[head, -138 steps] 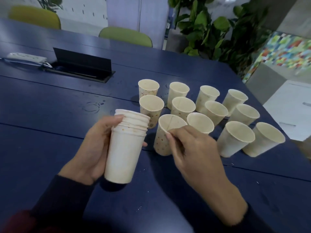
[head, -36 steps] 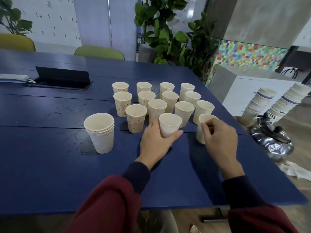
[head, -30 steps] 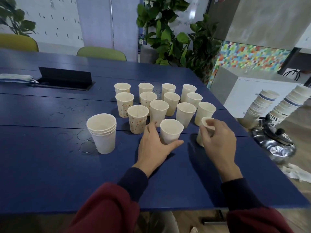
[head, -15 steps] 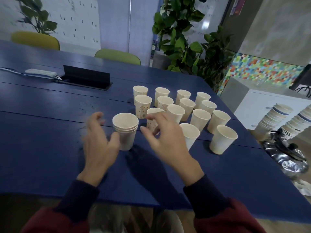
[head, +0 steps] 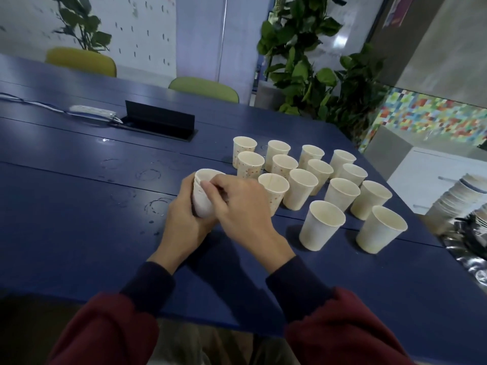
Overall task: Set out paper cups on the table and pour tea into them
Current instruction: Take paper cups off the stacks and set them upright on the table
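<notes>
Paper cup stack (head: 200, 206): sitting at the near-left end of the set-out rows, low over the blue table (head: 79, 212); whether it is touching the top or just lifted cannot be told. The left hand (head: 184, 225) is wrapping palm and fingers round the stack's side, likely bracing it so the nested cups do not come away together. The right hand (head: 238, 206) is curling over the top, fingertips (head: 208, 186) pinching at the rim, apparently working the top cup loose. Single cups (head: 301, 189), fourteen, are standing upright and empty in rough rows to the right, packed close, probably so pouring can run along them; no tea is showing in any. Surroundings: a black flap (head: 159, 119) and a white power strip (head: 92, 110) are lying farther back on the left, well apart. Two chairs (head: 204, 88) and leafy plants (head: 303, 64) are standing beyond the table. Spare cup stacks (head: 458, 196) and a shiny blurred vessel (head: 469, 248), possibly the kettle, are sitting off the right edge. Obstruction: the speckled cup (head: 272, 192) is standing just beside the right knuckles and could get knocked.
</notes>
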Tool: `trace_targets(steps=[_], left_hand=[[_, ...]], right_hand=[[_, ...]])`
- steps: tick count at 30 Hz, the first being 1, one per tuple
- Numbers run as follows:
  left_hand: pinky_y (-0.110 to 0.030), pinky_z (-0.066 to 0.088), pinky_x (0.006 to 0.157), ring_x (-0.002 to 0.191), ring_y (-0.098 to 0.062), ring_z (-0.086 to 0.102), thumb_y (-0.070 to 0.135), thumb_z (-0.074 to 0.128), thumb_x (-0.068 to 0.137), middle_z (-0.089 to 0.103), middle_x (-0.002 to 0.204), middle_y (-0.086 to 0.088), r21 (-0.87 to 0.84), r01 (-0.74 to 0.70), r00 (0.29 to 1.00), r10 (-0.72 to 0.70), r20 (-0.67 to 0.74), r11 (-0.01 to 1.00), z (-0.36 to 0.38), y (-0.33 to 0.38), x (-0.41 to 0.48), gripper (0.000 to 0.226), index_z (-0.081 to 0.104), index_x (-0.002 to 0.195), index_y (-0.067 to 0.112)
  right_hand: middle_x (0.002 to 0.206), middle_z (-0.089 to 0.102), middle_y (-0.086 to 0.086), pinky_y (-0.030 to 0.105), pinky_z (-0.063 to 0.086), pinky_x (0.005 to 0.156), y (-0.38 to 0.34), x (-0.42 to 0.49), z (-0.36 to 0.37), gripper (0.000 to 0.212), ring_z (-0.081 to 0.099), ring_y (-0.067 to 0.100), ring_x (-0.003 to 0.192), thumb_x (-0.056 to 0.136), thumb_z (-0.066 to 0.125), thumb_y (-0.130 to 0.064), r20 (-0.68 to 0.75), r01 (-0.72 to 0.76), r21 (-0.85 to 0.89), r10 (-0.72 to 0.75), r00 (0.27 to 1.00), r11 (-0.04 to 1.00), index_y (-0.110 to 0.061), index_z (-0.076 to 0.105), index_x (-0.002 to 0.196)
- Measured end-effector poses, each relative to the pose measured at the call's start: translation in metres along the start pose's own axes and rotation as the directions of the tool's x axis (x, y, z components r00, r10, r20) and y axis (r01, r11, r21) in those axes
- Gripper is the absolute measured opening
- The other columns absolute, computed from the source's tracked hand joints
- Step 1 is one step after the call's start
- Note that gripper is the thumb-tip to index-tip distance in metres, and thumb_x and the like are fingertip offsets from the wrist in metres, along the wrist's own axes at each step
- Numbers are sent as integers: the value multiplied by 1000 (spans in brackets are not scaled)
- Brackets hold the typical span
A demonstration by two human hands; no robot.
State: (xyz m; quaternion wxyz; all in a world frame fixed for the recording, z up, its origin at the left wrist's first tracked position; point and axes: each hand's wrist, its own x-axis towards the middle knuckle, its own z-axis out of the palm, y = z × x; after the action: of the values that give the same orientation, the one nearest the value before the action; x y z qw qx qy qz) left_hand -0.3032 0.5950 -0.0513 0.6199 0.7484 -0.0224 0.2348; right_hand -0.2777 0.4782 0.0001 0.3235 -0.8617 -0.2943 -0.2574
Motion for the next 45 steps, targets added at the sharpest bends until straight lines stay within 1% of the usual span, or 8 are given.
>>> trace_targets(steps=[4, 8, 14, 20, 22, 32, 37, 45], left_hand=[[-47, 59, 69, 83, -11, 68, 42, 75, 72, 70, 98, 11, 120, 29, 999, -26, -23, 992, -3, -11, 7, 60, 51, 127, 36], [-46, 57, 71, 85, -14, 66, 43, 77, 77, 68, 99, 14, 255, 36, 998, -20, -64, 966, -2, -17, 11, 58, 49, 127, 41], [-46, 53, 77, 91, -25, 61, 40, 77, 74, 64, 105, 6, 336, 110, 965, -19, -262, 936, -9, -27, 16, 62, 44, 126, 37], [-49, 55, 80, 95, -21, 61, 49, 73, 72, 60, 116, 6, 197, 130, 929, -50, -366, 972, -11, -26, 22, 74, 37, 133, 31], [-49, 54, 82, 97, -21, 60, 48, 72, 72, 58, 117, 7, 194, 121, 931, -43, -363, 974, -9, -26, 21, 72, 36, 133, 31], [-48, 54, 82, 97, -18, 60, 45, 78, 78, 60, 117, 11, 262, 80, 955, 2, -296, 962, -9, -26, 18, 70, 36, 134, 35], [-44, 58, 76, 94, -10, 67, 56, 74, 72, 65, 115, 10, 212, 8, 984, 31, -178, 977, -13, -30, 11, 79, 37, 139, 37], [-42, 57, 72, 86, -9, 65, 46, 79, 77, 65, 101, 14, 159, 113, 987, -93, -129, 981, -8, -28, 41, 61, 44, 127, 41]], right_hand=[[58, 50, -10, 27, 28, 53, 7, 12, 4, 33, 44, 10, 56, 100, 56, -34, -15, -28, 12, 28, 1000, 1000, -18, 66, 73], [62, 62, -5, 35, 39, 59, 16, 20, 8, 37, 54, 14, 59, 101, 55, -33, -101, -88, 76, 95, 990, 993, -12, 68, 74], [66, 60, -3, 26, 35, 58, 32, 45, -7, 39, 51, 13, 61, 104, 50, -31, -351, -215, 75, 227, 908, 974, -10, 62, 74], [72, 60, 6, 33, 28, 61, 36, 30, -1, 37, 49, 25, 65, 105, 47, -34, 84, -163, -357, 205, 975, 920, -16, 52, 72], [73, 64, 7, 33, 29, 59, 38, 18, 6, 38, 49, 24, 64, 104, 47, -36, 116, -133, -390, 192, 975, 911, -18, 51, 70], [90, 72, -5, 34, 49, 67, 14, 18, 6, 33, 65, 18, 81, 97, 59, -48, -93, -41, -206, 22, 995, 978, -18, 74, 95], [89, 72, -5, 39, 51, 74, -3, 26, 10, 31, 65, 15, 83, 98, 55, -43, 191, 97, -72, -81, 978, 993, -19, 73, 96], [82, 73, 0, 39, 52, 76, 2, 79, 8, 19, 65, 19, 80, 96, 64, -28, 251, -13, -94, 37, 967, 995, -14, 74, 88]])
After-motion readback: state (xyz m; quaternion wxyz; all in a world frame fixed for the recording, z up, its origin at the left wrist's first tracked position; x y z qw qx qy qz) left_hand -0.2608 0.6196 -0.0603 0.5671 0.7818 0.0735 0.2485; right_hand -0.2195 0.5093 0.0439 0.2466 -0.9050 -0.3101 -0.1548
